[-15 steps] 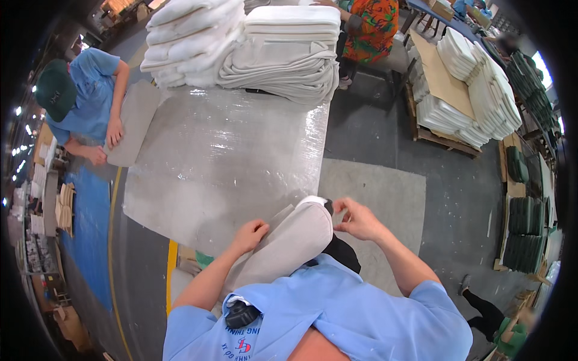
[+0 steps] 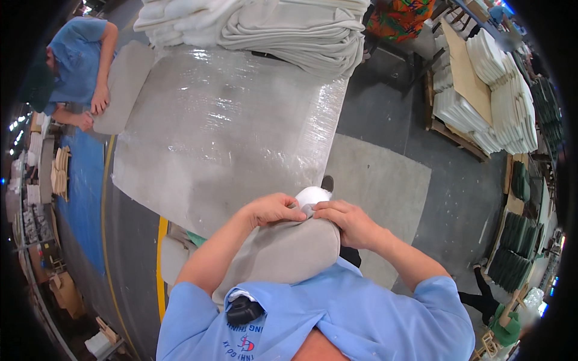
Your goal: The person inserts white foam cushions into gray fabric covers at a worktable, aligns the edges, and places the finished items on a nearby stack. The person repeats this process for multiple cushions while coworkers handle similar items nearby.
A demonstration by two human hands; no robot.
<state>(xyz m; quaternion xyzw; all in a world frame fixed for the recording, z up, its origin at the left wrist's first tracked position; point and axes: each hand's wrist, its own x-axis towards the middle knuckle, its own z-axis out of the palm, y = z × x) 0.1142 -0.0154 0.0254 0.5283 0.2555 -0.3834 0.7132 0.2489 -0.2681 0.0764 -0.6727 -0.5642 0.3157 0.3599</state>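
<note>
A grey fabric cushion cover (image 2: pixel 286 256) lies across my lap, against the near edge of the table. White padding (image 2: pixel 313 195) pokes out of its far end. My left hand (image 2: pixel 274 209) pinches the cover's edge beside the padding, fingers closed on the fabric. Close by on the right, my right hand (image 2: pixel 348 222) is also closed on that edge, its fingertips nearly meeting the left ones. The cover's underside is hidden.
The table (image 2: pixel 211 144) is wrapped in shiny clear film. At its far end stand folded grey covers (image 2: pixel 295 36) and white pads (image 2: pixel 180 21). A co-worker (image 2: pixel 78 57) handles a grey cushion (image 2: pixel 123 78) at left. White padding stacks (image 2: pixel 463 117) sit on a pallet at right.
My left hand has moved from the cover's left side to its far edge. My right hand has come in from the right and taken hold there. The view has shifted slightly.
</note>
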